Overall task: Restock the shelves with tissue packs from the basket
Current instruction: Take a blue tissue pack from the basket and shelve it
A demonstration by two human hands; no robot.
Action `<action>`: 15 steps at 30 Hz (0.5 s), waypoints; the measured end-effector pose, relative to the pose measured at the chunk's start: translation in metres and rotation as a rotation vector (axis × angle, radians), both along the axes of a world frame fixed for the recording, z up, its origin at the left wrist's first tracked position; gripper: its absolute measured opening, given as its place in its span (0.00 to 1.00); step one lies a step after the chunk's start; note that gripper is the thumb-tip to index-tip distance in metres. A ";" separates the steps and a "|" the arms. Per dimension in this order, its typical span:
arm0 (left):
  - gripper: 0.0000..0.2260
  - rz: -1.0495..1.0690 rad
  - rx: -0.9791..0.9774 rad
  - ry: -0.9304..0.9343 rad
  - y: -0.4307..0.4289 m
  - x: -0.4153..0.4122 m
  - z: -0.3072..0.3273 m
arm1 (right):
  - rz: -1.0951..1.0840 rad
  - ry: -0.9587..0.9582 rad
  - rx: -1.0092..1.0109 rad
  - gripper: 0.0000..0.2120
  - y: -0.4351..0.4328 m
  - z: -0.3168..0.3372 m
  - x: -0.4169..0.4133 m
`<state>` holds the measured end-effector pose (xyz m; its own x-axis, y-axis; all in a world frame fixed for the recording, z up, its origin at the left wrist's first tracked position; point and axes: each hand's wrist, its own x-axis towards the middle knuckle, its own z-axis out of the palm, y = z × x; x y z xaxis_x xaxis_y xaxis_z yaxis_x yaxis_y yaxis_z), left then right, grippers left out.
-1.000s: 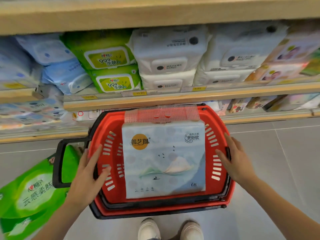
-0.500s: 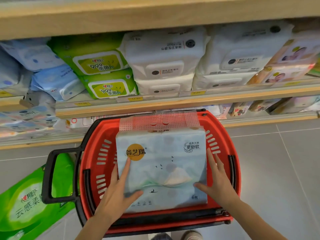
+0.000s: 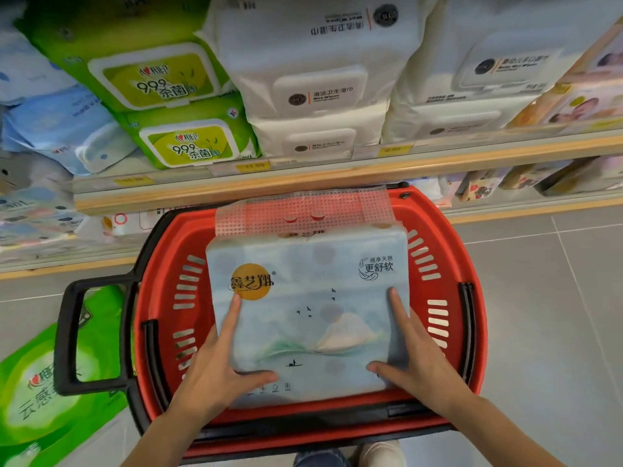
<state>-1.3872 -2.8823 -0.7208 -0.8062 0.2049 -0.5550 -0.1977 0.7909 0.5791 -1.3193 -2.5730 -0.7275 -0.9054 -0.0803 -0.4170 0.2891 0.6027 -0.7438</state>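
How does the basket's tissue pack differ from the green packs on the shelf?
The tissue pack is pale blue with a mountain scene; the green packs have white-rimmed lids. The tissue pack has the left hand and right hand on it; the green packs sit stacked, untouched. Both are plastic-wrapped.

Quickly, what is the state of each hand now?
Left hand: open, straight fingers pressing the tissue pack.
Right hand: open, also pressing the tissue pack.
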 end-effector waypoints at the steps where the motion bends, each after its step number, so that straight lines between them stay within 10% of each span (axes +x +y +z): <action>1: 0.57 0.001 0.003 -0.004 0.000 -0.001 0.000 | -0.003 -0.018 -0.007 0.52 0.000 0.000 -0.002; 15: 0.57 0.031 0.087 0.084 -0.001 -0.007 0.031 | 0.003 0.027 -0.030 0.56 -0.004 0.025 -0.021</action>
